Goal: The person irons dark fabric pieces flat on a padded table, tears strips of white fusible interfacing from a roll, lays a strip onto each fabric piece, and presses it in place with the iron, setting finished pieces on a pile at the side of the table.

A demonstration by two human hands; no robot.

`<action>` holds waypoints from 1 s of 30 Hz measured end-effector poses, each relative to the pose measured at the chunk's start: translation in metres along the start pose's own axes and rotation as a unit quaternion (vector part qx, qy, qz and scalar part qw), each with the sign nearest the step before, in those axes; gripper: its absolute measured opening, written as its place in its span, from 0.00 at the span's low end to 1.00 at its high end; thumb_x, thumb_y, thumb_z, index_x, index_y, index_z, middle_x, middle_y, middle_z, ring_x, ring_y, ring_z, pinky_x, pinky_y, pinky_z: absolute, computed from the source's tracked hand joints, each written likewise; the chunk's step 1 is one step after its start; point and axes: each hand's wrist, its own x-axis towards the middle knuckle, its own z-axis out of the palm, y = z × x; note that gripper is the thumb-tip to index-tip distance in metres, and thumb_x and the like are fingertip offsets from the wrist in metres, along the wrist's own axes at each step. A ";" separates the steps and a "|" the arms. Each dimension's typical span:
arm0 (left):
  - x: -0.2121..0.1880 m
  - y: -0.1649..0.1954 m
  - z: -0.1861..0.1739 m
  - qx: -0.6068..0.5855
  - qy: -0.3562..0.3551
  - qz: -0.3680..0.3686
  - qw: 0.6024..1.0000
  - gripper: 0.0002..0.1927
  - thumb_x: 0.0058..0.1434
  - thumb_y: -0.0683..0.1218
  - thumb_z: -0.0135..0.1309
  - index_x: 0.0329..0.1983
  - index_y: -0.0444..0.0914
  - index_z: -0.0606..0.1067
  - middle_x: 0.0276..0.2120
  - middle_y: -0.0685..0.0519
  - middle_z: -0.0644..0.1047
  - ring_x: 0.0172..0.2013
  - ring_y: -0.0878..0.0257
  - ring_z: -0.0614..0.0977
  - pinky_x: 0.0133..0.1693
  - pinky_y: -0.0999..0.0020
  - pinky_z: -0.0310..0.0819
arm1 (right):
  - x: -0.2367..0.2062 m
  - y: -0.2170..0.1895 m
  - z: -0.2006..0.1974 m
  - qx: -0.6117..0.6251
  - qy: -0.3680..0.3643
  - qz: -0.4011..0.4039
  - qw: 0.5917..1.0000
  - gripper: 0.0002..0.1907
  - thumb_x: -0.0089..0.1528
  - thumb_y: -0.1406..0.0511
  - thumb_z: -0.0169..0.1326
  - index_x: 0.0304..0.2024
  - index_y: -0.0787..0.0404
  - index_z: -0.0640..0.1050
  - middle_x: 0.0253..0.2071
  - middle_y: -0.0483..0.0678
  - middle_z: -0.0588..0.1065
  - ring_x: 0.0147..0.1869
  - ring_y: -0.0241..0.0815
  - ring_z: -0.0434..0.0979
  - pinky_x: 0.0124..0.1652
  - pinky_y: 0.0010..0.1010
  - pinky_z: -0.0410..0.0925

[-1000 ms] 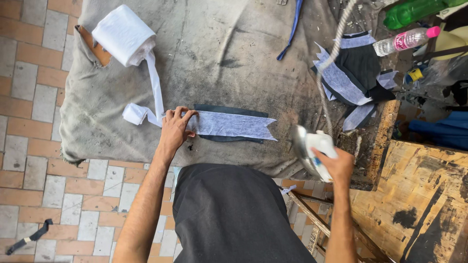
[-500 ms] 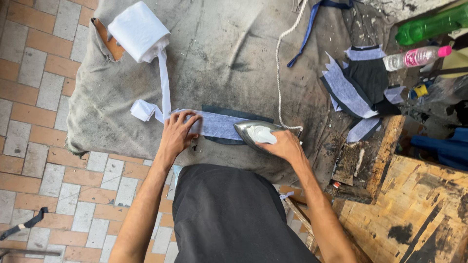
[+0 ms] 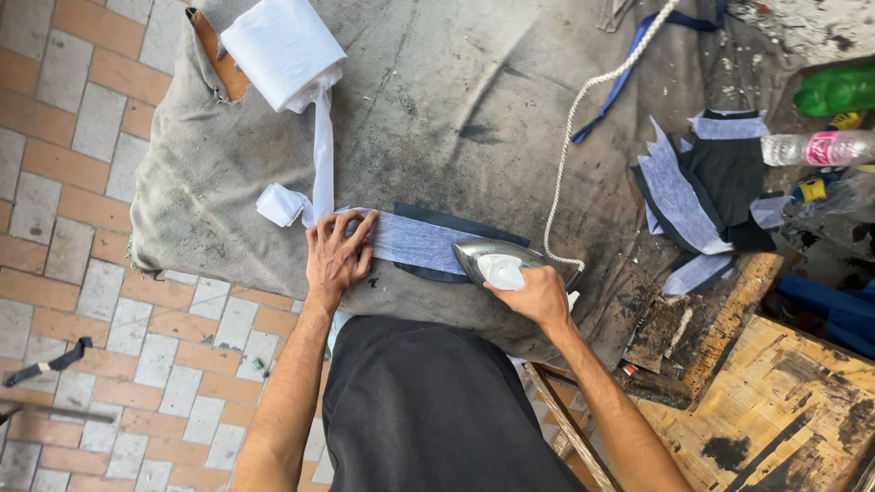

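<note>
My left hand (image 3: pixel 335 252) lies flat on the left end of a pale grey interfacing strip (image 3: pixel 415 241), which rests on a dark fabric piece (image 3: pixel 447 224). The strip runs up to a white roll (image 3: pixel 284 49) at the top left. My right hand (image 3: pixel 538 296) grips the white handle of a steel iron (image 3: pixel 497 262), which sits on the strip's right end. Its white cord (image 3: pixel 583 123) curls up toward the top edge. Everything lies on a grey cloth-covered board (image 3: pixel 428 109).
A stack of dark pieces with pale strips (image 3: pixel 702 187) lies to the right. A clear bottle with a pink label (image 3: pixel 820 148) and a green bottle (image 3: pixel 837 89) sit at the right edge. Worn wooden boards (image 3: pixel 775 401) stand lower right. Tiled floor (image 3: pixel 73 182) spreads left.
My right hand brought the iron from off the board's right side down onto the strip and slid it along. My left hand has stayed pressed on the strip's left end.
</note>
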 end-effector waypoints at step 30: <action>0.002 0.000 0.007 0.014 -0.026 -0.013 0.999 0.32 0.56 0.54 0.57 0.67 0.59 0.72 0.55 0.58 0.70 0.57 0.52 0.67 0.57 0.51 0.60 | -0.007 0.003 0.011 -0.125 0.088 -0.058 0.987 0.26 0.51 0.49 0.71 0.20 0.62 0.77 0.19 0.51 0.77 0.21 0.45 0.79 0.24 0.35 0.71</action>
